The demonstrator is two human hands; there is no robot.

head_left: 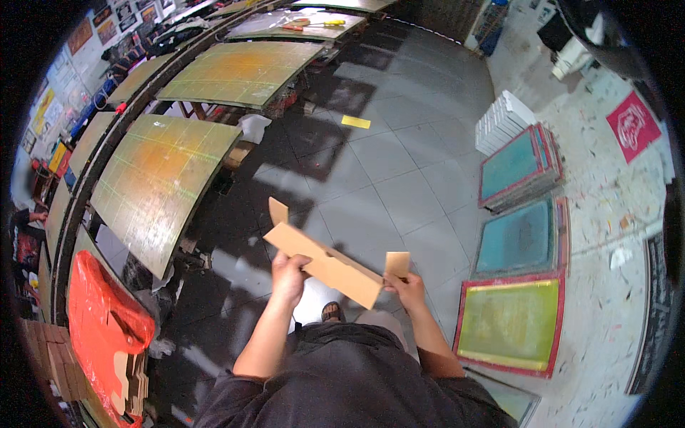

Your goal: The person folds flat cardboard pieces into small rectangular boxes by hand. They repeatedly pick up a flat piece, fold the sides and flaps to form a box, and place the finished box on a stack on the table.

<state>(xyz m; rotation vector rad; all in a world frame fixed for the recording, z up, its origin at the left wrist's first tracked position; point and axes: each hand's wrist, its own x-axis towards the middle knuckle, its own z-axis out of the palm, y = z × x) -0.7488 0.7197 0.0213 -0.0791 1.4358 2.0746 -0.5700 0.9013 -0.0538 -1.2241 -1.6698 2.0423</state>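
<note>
A partly folded brown cardboard box [330, 262] is in front of my body, held above the floor and slanting down to the right. My left hand [288, 277] grips its near long side left of the middle, thumb on top and the other fingers hidden beneath. At the right end, my right hand [406, 287] pinches the cardboard by a small upright end flap [397, 264]. Another flap [278, 210] stands up at the far left end. A small notch shows along the middle edge.
Slanted printing boards [168, 185] line a long rail on the left. Nearer, a red plastic bag [107, 314] lies by stacked flat cardboard [135, 378]. Framed screens [510, 321] lean along the right wall beside a white stack [505, 121]. A yellow sheet [356, 122] lies on the tiled floor.
</note>
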